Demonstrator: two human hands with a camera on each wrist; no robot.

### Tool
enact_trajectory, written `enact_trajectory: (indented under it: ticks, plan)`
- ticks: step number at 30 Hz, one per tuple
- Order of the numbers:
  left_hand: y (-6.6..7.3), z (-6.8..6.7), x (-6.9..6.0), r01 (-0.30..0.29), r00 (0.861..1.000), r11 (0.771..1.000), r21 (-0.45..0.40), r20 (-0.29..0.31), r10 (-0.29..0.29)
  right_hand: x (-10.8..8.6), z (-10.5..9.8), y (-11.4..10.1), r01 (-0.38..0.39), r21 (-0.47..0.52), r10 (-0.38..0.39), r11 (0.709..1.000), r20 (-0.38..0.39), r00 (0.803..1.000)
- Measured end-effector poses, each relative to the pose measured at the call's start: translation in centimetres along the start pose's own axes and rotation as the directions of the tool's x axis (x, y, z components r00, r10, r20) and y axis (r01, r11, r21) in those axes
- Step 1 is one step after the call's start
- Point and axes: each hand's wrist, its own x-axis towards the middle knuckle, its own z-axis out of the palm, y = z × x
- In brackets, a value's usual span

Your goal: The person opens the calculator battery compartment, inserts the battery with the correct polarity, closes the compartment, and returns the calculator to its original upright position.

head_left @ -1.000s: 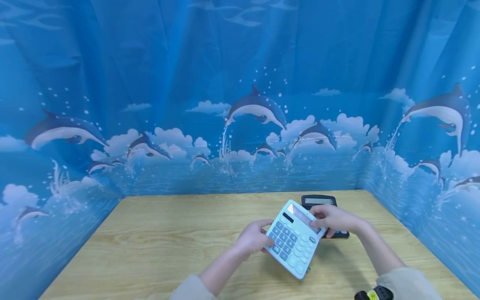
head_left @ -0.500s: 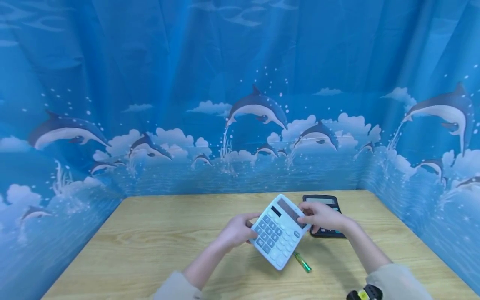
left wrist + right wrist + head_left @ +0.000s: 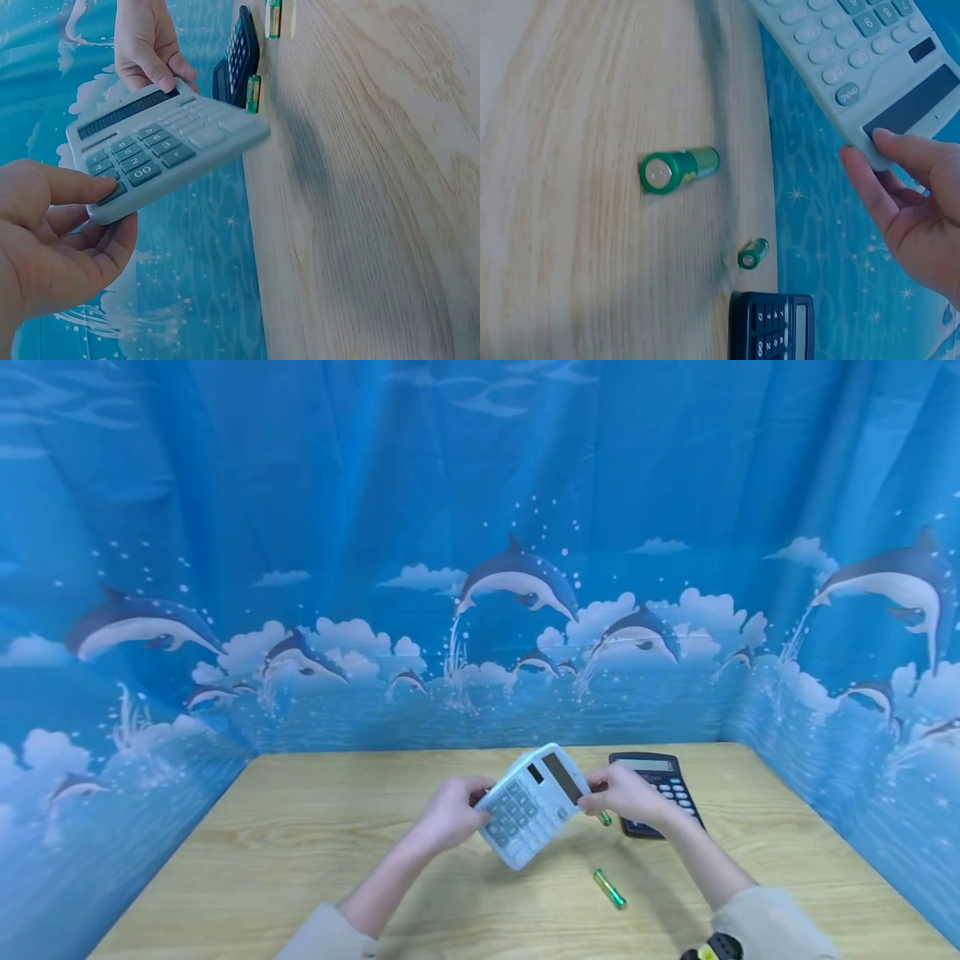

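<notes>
A light blue calculator (image 3: 528, 806) is held tilted above the table, its keys facing up. The left hand (image 3: 447, 814) pinches its left edge, thumb on the keys by the "00" key in the left wrist view (image 3: 142, 174). At the display-end corner, the right hand (image 3: 626, 793) grips it, with the thumb beside the dark display (image 3: 915, 101). Beneath and right of it, one green battery (image 3: 609, 889) lies on the table; a second green battery (image 3: 604, 817) lies farther back, near the right hand.
A black calculator (image 3: 645, 765) lies on the wooden table (image 3: 337, 835) at the back right, partly behind the right hand and forearm. A blue curtain (image 3: 480, 693) with dolphins stands behind the table and along its sides.
Both hands have moved left with the light blue calculator, which has tilted further. Two green batteries and more of the black calculator have come into sight.
</notes>
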Motion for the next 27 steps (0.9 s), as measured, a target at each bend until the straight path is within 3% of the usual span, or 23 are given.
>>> enact_trajectory:
  ticks: [7,15,20,27]
  plan:
    - [-0.9,-0.2,-0.1,-0.031,0.998,0.997,0.075,-0.044,0.035,0.4,1.1,-0.3,-0.012,0.012,0.012,1.000,-0.037,0.999]
    - [-1.8,-0.7,-0.3,-0.049,0.993,0.975,0.218,-0.091,0.070,1.1,2.0,-0.1,-0.094,0.189,0.100,0.977,-0.020,0.995]
    - [-2.2,-1.0,-0.3,-0.096,0.988,0.933,0.346,-0.083,0.133,1.7,2.7,0.0,-0.160,0.329,0.176,0.931,-0.019,0.984]
    - [-2.9,-1.0,-0.6,-0.213,0.962,0.853,0.476,-0.052,0.269,2.5,4.2,-0.1,-0.207,0.411,0.255,0.888,-0.065,0.965]
